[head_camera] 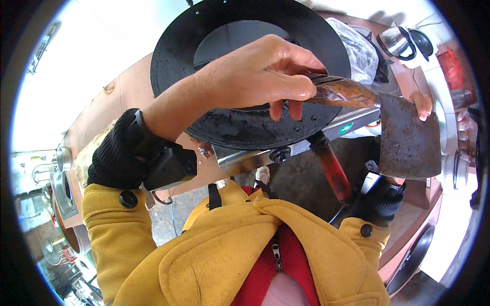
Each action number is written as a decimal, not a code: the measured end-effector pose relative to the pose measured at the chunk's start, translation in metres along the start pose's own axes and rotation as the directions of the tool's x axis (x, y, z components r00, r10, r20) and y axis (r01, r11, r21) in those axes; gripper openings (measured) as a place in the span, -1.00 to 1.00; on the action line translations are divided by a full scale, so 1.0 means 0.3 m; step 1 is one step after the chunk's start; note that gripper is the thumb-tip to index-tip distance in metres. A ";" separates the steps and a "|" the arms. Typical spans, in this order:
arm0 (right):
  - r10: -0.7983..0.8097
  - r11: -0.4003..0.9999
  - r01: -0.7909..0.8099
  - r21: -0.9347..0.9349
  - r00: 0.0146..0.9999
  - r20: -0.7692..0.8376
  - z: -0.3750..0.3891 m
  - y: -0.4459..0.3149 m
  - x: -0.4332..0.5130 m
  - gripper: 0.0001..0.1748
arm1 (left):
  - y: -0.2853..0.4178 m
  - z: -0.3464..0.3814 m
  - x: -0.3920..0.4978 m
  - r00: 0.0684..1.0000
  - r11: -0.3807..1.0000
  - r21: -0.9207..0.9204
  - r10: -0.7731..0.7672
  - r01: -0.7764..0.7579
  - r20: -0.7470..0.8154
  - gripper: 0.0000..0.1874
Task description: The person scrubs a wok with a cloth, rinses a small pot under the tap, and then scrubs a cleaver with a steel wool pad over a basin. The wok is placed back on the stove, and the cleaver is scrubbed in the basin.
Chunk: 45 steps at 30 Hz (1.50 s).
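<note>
My left hand (264, 76) is closed around the brown, glossy handle (344, 91) of a cleaver, its knuckles wet. The cleaver's broad, dark-stained blade (409, 141) extends to the right. Behind it, my right hand (420, 104) is mostly hidden; its fingers curl over the far edge of the blade. Below my left hand sits a large black wok (172, 65) with dark, shiny liquid (245, 32) in its middle. The wok's red handle (335, 172) points towards me. Both of my sleeves are yellow with black knit cuffs.
The wok rests on a steel gas stove (245, 158). A clear plastic bag (358, 53) lies over its other burner. A steel kettle (395, 41) stands at the back right. At the left are a worktop (136, 76) and a steel sink (63, 195).
</note>
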State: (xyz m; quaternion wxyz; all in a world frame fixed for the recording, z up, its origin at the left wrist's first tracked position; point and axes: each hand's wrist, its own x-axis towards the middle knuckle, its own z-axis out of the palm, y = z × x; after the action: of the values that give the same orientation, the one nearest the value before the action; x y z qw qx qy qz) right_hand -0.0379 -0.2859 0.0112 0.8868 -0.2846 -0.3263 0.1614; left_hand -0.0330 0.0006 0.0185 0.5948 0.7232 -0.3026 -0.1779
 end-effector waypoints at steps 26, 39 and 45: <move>0.152 0.987 -0.147 -0.057 0.983 0.104 -0.255 0.109 0.124 -0.72 | -0.290 0.035 0.099 0.985 0.512 0.842 -0.073 0.170 -0.155 -0.63; 0.097 0.989 -0.101 -0.108 0.995 -0.038 -0.255 0.121 0.096 -0.75 | -0.299 0.034 0.115 0.990 0.414 0.901 0.001 0.128 -0.141 -0.79; 0.061 0.990 -0.073 -0.123 0.993 -0.098 -0.249 0.113 0.093 -0.76 | -0.267 -0.057 0.128 0.967 0.343 0.915 -0.210 0.213 -0.146 -0.77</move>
State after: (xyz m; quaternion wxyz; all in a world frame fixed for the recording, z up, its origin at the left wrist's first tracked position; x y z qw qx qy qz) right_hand 0.0292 -0.2758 -0.0426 0.8754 -0.3583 -0.2841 0.1567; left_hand 0.0247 -0.0027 -0.0511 0.0611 0.9640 -0.2533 -0.0527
